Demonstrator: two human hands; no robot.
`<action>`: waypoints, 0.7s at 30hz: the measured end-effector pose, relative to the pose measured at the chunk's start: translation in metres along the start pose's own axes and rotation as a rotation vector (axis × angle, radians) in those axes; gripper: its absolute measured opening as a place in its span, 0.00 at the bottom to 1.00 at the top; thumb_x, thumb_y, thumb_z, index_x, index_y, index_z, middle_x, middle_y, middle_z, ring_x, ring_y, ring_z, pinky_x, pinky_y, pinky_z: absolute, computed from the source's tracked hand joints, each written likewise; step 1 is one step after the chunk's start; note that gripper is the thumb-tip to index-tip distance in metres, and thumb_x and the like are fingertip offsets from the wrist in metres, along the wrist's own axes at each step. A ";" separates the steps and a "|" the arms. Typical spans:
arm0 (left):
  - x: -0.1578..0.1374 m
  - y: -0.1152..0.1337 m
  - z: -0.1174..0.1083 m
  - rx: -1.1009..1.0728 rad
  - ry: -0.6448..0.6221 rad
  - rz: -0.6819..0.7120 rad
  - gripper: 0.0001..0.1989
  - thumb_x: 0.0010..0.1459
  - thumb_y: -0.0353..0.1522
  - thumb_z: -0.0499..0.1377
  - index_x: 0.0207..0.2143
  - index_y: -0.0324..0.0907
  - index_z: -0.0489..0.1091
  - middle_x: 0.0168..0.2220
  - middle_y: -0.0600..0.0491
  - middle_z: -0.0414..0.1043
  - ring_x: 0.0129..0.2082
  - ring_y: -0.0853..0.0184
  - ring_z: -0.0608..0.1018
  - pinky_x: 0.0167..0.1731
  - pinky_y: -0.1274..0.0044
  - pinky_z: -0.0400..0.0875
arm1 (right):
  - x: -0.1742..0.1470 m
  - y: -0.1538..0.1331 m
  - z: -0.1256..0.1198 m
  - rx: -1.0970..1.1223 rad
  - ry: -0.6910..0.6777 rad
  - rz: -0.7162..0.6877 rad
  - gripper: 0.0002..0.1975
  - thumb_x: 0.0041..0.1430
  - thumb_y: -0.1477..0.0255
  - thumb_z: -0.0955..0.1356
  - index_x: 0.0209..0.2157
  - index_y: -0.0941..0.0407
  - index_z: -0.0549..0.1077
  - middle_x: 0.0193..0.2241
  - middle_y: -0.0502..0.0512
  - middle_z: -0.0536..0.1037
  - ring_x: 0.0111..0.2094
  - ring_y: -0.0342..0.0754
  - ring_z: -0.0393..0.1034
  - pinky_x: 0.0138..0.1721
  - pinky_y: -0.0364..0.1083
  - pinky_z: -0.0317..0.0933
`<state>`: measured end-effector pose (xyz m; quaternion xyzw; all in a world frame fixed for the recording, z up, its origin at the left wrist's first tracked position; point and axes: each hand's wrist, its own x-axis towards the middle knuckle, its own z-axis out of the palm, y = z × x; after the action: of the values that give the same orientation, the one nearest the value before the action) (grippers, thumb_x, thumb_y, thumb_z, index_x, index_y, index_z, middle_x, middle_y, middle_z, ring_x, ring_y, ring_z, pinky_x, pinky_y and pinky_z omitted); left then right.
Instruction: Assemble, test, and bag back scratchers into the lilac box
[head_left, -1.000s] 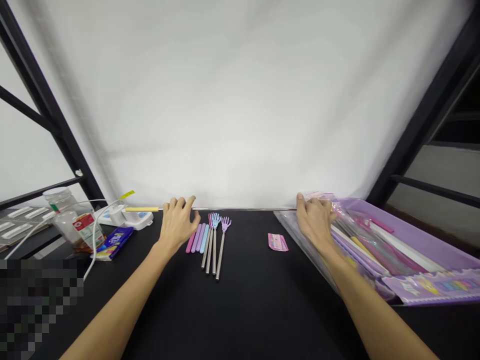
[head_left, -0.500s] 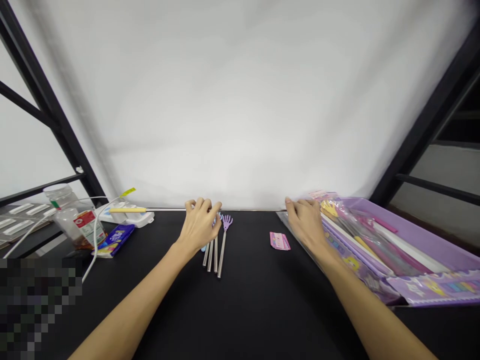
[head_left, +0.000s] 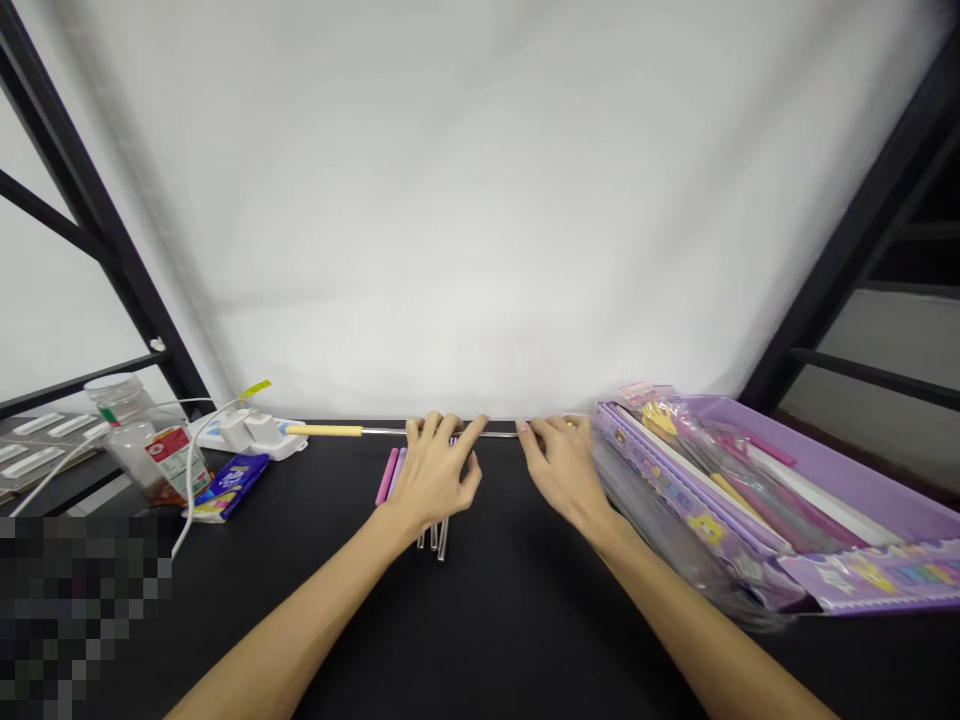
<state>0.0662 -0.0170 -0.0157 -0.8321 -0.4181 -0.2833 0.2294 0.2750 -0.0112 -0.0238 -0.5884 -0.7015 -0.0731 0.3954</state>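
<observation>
A long metal rod [head_left: 386, 432] with a yellow handle [head_left: 326, 431] lies crosswise near the back edge of the black worktop [head_left: 487, 620], its handle end to the left, beside the white power strip [head_left: 279, 442].

The left hand [head_left: 435, 470] is palm down and half open, fingers arched and spread, with a plain gap between thumb and forefinger; its fingertips reach the line of the rod. Below this hand, and partly covered by it, are a pink handle [head_left: 387, 477], a lilac handle just beside it, and several thin metal shafts [head_left: 442, 540] pointing toward the front edge.

The right hand [head_left: 566, 465] is bent over the rod's other end, thumb toward the left hand and the two hands well short of touching. Its fingertips are turned away, so I cannot tell whether they close on the rod.

Toward the worktop's right edge stands a purple box [head_left: 847, 465] with wrapped pieces inside, and a clear plastic bag [head_left: 660, 510] lies along its near left side.
</observation>
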 end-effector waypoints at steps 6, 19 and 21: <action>-0.001 -0.026 -0.001 0.153 0.011 -0.022 0.16 0.65 0.31 0.49 0.53 0.40 0.67 0.39 0.45 0.72 0.44 0.55 0.70 0.49 0.61 0.58 | 0.010 0.029 -0.011 -0.020 0.087 0.156 0.28 0.68 0.57 0.54 0.17 0.53 0.64 0.23 0.59 0.71 0.36 0.56 0.62 0.46 0.55 0.53; 0.001 0.009 0.013 -0.162 -0.024 -0.044 0.12 0.59 0.22 0.50 0.45 0.41 0.62 0.40 0.48 0.71 0.40 0.59 0.71 0.40 0.68 0.64 | -0.012 -0.027 0.003 0.024 -0.082 -0.135 0.13 0.63 0.70 0.60 0.41 0.51 0.76 0.41 0.58 0.74 0.50 0.61 0.60 0.49 0.57 0.54; 0.002 0.010 0.012 -0.194 -0.011 -0.042 0.11 0.61 0.22 0.50 0.44 0.42 0.61 0.40 0.48 0.71 0.40 0.60 0.72 0.40 0.69 0.64 | -0.017 -0.033 0.006 0.064 -0.129 -0.167 0.17 0.58 0.73 0.62 0.47 0.49 0.74 0.43 0.57 0.73 0.51 0.62 0.60 0.47 0.57 0.56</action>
<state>0.0789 -0.0142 -0.0250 -0.8430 -0.4071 -0.3227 0.1395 0.2432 -0.0301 -0.0269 -0.5183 -0.7741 -0.0454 0.3605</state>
